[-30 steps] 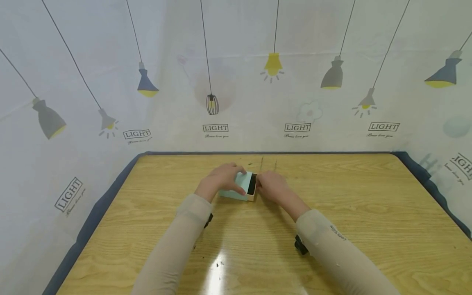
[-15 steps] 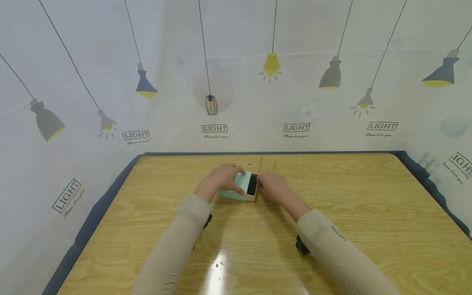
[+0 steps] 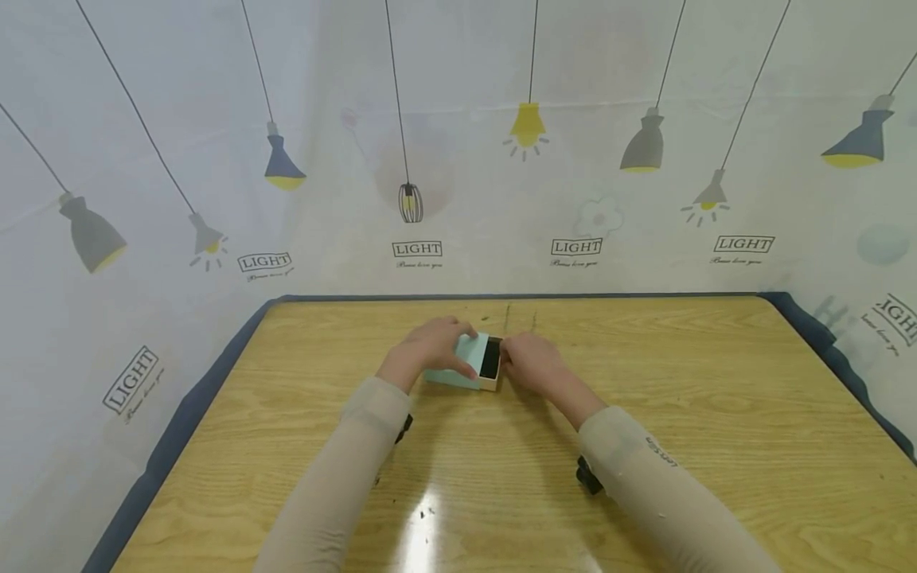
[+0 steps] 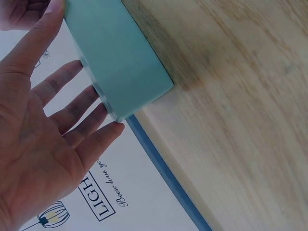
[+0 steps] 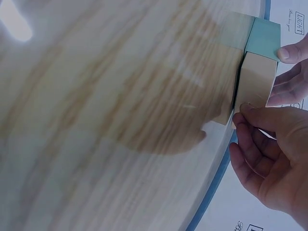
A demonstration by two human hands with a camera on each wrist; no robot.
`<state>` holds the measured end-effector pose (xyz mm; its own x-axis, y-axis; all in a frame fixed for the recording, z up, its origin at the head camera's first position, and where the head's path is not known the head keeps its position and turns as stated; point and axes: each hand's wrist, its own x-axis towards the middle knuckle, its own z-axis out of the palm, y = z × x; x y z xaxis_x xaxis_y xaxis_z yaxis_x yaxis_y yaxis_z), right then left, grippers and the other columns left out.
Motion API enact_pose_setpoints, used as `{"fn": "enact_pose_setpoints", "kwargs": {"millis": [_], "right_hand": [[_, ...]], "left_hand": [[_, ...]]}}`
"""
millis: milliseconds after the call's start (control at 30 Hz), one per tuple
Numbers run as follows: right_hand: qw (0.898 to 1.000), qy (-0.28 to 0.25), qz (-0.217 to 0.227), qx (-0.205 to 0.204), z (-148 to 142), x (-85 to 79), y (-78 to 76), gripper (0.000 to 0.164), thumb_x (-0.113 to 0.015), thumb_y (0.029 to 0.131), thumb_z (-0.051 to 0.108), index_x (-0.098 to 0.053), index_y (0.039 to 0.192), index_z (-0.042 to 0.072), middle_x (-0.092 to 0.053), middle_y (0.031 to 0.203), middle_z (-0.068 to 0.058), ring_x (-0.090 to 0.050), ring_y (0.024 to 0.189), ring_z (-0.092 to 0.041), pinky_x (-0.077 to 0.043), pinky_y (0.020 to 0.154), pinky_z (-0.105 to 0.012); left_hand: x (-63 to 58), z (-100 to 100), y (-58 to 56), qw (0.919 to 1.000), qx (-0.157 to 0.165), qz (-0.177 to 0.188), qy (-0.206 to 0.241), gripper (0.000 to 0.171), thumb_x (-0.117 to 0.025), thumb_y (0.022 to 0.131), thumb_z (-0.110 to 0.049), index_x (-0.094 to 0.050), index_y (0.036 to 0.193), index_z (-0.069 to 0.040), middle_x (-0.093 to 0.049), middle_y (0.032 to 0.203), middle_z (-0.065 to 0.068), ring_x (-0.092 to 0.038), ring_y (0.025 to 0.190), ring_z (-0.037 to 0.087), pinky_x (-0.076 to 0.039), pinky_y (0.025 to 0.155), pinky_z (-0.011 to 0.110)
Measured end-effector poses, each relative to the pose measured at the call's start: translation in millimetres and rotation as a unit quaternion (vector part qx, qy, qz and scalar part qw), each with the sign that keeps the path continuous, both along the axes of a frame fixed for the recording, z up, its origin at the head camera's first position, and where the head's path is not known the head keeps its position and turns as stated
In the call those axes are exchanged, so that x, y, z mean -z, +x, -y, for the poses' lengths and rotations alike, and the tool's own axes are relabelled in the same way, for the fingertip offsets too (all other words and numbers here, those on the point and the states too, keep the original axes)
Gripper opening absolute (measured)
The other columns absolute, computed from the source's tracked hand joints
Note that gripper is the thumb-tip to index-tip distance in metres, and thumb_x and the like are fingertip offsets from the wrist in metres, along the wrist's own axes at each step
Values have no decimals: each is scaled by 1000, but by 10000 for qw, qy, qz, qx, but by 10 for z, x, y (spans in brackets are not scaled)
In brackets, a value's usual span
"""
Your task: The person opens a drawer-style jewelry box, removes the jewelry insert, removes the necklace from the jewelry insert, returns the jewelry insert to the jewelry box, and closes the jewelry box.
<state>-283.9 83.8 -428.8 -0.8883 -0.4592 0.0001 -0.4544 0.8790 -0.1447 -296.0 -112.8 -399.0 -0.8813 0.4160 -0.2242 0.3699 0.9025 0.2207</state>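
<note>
A small drawer box lies on the table, made of a mint-green sleeve [image 3: 469,350] and a cream inner drawer [image 5: 257,79]. The drawer sticks partway out of the sleeve's right end, and its inside [image 3: 490,358] is black. My left hand [image 3: 433,348] spans the sleeve from above, thumb on the near side and fingers on the far side; the left wrist view shows the fingertips along the sleeve [image 4: 120,57]. At the drawer's outer end, my right hand [image 3: 532,362] pinches the edge between thumb and index finger, the other fingers curled below.
The wood-grain table [image 3: 680,382] carries small dark specks [image 3: 426,513] near its front and a few dark marks [image 3: 509,318] behind the box. A pale cloth [image 3: 487,175] printed with lamps hangs around the back and sides, its dark blue border [image 3: 609,296] along the table edge.
The drawer has slid slightly further right out of the sleeve, and my right hand has shifted a little right with it. My left hand keeps its place on the sleeve.
</note>
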Motion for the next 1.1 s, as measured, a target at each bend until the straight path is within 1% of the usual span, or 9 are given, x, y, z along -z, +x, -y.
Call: {"fn": "enact_pose_setpoints", "kwargs": {"millis": [433,867,1100], "right_hand": [[10000,34,-68,-35,-26,-18,5,12,-70,94,19,-68,85,10,-71,82,-4,-65,75,-19,-56,65,-34],[9999,89,-91,-39,-26,-32,11,11,-69,94,19,-70,87,10,-72,84,-4,-67,78,-21,-57,68,-36],[9999,102,-69,-27,-30,-24,10,12,-68,94,18,-69,85,10,-71,82,-4,-65,76,-20,-57,67,-36]], "left_hand": [[-28,1,3,10000,-17,21,20,80,-81,77,-55,-51,144,-25,-48,150,6,-50,132,27,-47,107,47],[-36,7,12,10000,-18,27,61,78,-81,77,-54,-51,143,-24,-48,150,6,-50,132,28,-47,107,47],[-41,5,23,10000,10,15,-9,79,-80,77,-55,-51,144,-25,-48,151,6,-50,133,28,-47,107,47]]}}
